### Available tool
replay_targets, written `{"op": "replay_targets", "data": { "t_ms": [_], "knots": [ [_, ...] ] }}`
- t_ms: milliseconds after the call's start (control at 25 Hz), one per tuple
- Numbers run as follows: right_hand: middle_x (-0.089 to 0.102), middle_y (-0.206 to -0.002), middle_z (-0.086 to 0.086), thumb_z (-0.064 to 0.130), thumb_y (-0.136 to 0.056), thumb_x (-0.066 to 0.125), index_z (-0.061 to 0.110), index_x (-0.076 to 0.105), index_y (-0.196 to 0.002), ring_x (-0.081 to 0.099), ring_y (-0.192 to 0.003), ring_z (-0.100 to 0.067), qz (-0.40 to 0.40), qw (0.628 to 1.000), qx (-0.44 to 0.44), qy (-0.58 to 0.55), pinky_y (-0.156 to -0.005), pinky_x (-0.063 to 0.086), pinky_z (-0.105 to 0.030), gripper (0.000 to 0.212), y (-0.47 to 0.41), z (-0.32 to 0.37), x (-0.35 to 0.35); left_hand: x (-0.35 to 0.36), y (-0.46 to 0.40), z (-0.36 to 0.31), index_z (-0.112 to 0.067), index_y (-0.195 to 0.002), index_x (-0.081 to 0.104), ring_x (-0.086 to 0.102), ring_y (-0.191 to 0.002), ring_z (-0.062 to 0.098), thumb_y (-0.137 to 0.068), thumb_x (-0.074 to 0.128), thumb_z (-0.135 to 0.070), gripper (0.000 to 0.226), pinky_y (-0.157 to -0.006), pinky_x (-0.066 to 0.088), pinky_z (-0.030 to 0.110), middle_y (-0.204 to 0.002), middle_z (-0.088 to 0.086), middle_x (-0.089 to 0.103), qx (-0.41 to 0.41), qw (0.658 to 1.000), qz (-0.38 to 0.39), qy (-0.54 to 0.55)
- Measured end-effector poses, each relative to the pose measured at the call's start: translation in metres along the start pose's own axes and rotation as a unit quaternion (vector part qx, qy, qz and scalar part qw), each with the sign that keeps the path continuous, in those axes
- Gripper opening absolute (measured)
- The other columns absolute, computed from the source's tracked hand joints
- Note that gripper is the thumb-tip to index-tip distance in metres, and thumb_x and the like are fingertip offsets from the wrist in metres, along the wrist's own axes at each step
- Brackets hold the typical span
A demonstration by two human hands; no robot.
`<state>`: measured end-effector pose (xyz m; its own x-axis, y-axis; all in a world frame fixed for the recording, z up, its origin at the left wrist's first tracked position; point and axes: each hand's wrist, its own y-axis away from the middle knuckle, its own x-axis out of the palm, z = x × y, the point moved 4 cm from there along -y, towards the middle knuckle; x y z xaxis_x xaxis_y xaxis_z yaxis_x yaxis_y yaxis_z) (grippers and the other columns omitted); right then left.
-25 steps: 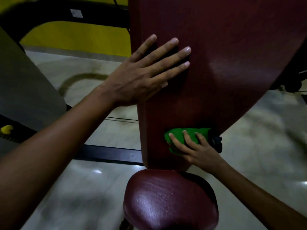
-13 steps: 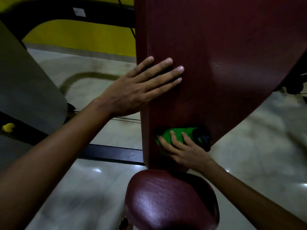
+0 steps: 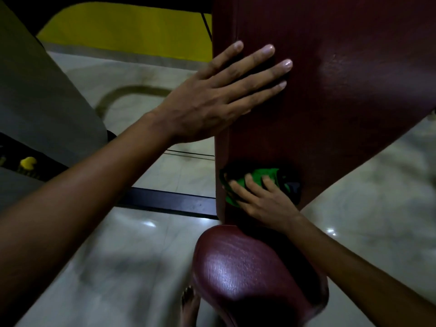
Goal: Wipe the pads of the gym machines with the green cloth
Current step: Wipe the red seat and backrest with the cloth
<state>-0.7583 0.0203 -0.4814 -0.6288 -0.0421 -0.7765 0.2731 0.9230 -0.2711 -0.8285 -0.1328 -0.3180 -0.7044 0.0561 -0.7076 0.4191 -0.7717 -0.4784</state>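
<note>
A tall dark red back pad [image 3: 342,95] fills the upper right of the head view. My left hand [image 3: 219,97] lies flat on its left edge, fingers straight and spread. Lower down, my right hand [image 3: 264,201] presses the bunched green cloth [image 3: 259,177] against the bottom left part of the pad, fingers laid over the cloth. A dark piece of the cloth sticks out to the right of my fingers. Below the back pad sits the rounded red seat pad [image 3: 247,272], untouched by either hand.
The floor [image 3: 146,251] is pale glossy tile. A black frame bar [image 3: 169,201] runs across it left of the pad. A grey panel [image 3: 35,95] with a yellow knob [image 3: 27,162] stands at the left, a yellow wall [image 3: 127,29] behind. A bare foot [image 3: 190,303] shows below the seat.
My right hand has slid the green cloth leftward to the pad's left edge. My left hand stays flat on the pad's upper left edge.
</note>
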Motion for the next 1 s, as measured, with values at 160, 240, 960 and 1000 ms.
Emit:
{"op": "replay_targets", "data": {
  "t_ms": [160, 240, 960, 1000],
  "knots": [
    [0.046, -0.133, -0.008, 0.023, -0.086, 0.058, 0.022, 0.061, -0.121, 0.045, -0.110, -0.033, -0.055, 0.996, 0.064, -0.017, -0.077, 0.034, -0.041, 0.035, 0.003, -0.022, -0.016, 0.007, 0.005, -0.017, -0.011, -0.147, 0.032, 0.031, -0.139, 0.032, -0.104, 0.038, -0.014, 0.044, -0.113, 0.022, 0.048, -0.152, 0.010, 0.033, 0.001, 1.000, -0.001, 0.020],
    [0.046, -0.129, -0.008, 0.029, -0.080, 0.065, 0.022, 0.064, -0.114, 0.046, -0.108, -0.032, -0.055, 0.997, 0.053, 0.002, -0.078, 0.034, -0.040, 0.035, 0.011, -0.019, -0.004, 0.014, 0.013, -0.034, -0.010, -0.147, 0.033, 0.031, -0.140, 0.030, -0.104, 0.039, -0.013, 0.043, -0.114, 0.025, 0.045, -0.152, 0.009, 0.032, 0.023, 0.999, 0.006, 0.039],
    [0.055, -0.126, -0.004, 0.013, -0.087, 0.040, 0.020, 0.066, -0.119, 0.043, -0.104, -0.027, 0.024, 0.998, -0.030, -0.039, -0.077, 0.033, -0.039, 0.042, 0.030, 0.055, 0.043, 0.040, 0.043, -0.076, -0.014, -0.151, 0.021, 0.026, -0.142, 0.023, -0.101, 0.035, -0.009, 0.052, -0.115, 0.015, 0.038, -0.156, 0.002, 0.025, 0.008, 0.998, 0.060, -0.001],
    [0.057, -0.125, -0.004, 0.013, -0.087, 0.040, 0.020, 0.066, -0.119, 0.044, -0.104, -0.027, 0.017, 0.998, -0.024, -0.048, -0.076, 0.033, -0.039, 0.042, 0.029, 0.051, 0.037, 0.040, 0.043, -0.077, -0.014, -0.151, 0.021, 0.026, -0.143, 0.023, -0.101, 0.034, -0.009, 0.052, -0.115, 0.014, 0.038, -0.156, 0.002, 0.025, 0.007, 0.998, 0.060, 0.000]
  ]
}}
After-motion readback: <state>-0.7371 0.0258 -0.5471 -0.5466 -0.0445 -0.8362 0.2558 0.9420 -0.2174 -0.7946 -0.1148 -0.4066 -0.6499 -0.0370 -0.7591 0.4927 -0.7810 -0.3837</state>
